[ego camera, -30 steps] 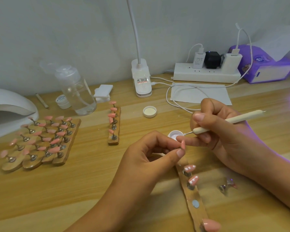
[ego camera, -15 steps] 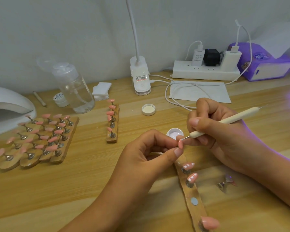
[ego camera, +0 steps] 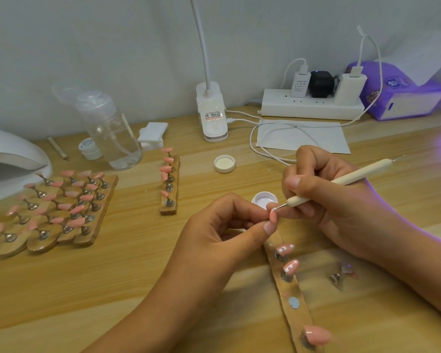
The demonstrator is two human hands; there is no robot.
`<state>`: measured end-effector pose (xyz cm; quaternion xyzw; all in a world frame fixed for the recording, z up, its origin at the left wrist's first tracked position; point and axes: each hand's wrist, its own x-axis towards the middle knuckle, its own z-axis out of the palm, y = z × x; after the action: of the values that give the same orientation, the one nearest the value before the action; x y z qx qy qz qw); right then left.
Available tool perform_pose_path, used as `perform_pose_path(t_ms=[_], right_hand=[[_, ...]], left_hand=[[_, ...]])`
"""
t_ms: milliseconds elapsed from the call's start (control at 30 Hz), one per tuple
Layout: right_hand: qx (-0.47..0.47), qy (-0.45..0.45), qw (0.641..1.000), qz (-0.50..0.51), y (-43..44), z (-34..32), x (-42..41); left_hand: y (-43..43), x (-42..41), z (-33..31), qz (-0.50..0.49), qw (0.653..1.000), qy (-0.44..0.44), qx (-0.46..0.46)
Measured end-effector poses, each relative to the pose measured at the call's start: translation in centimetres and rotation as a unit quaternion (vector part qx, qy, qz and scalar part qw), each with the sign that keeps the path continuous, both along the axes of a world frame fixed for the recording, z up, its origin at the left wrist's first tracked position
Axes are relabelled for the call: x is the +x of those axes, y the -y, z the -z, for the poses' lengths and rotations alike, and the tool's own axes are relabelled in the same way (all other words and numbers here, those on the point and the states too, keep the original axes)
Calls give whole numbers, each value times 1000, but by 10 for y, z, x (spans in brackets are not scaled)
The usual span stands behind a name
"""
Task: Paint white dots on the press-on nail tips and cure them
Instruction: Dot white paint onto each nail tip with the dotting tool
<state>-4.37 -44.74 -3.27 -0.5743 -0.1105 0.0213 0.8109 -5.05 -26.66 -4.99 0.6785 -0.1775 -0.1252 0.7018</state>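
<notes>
I log: curing lamp [ego camera: 10, 159] far left on desk [ego camera: 112, 289] | nail racks [ego camera: 54, 212] beside it | pump bottle [ego camera: 110, 133] behind racks | paint pot [ego camera: 264, 197] centre, cap [ego camera: 224, 163] behind | power strip [ego camera: 311, 105] back right

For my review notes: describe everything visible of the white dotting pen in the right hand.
The dotting pen is a slim cream-white stick, plastic by the look, with a thin metal needle at each end. The right hand pinches it near its lower end. It slants from lower left up to the right, clear of the table. Its lower needle meets the pink nail tip pinched by the left hand, close beside a small open white pot.
</notes>
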Motion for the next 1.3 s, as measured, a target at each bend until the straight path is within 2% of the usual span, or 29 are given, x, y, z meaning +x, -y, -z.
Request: perform_pose_path(t_ms=[433, 633, 800, 867, 933, 1000, 1067, 1167, 1300], right_hand=[[0, 4, 1000, -3, 1, 1, 0], [21, 22, 998, -62, 7, 1, 1], [-12, 38, 995, -87, 9, 2, 1], [14, 29, 997, -72, 9, 1, 2], [35, 23, 999, 11, 9, 0, 4], [-5, 36, 990, 137, 9, 1, 6], [-101, 69, 969, 213, 7, 3, 7], [-201, 106, 955, 193, 3, 4, 4], [-280, 145, 932, 181, 3, 9, 0]], left_hand=[[1, 0, -1, -5, 1000, -8, 0], [-1, -1, -3, -7, 1000, -8, 11], [-1, -1, -3, -14, 1000, -11, 18], [-2, -2, -3, -10, 1000, -8, 21], [-2, -1, -3, -6, 1000, -5, 21], [-2, -1, -4, -5, 1000, -6, 19], [-3, -1, -4, -6, 1000, -5, 17], [-3, -2, -7, -12, 1000, -11, 5], [-2, -3, -11, -19, 1000, -20, -3]])
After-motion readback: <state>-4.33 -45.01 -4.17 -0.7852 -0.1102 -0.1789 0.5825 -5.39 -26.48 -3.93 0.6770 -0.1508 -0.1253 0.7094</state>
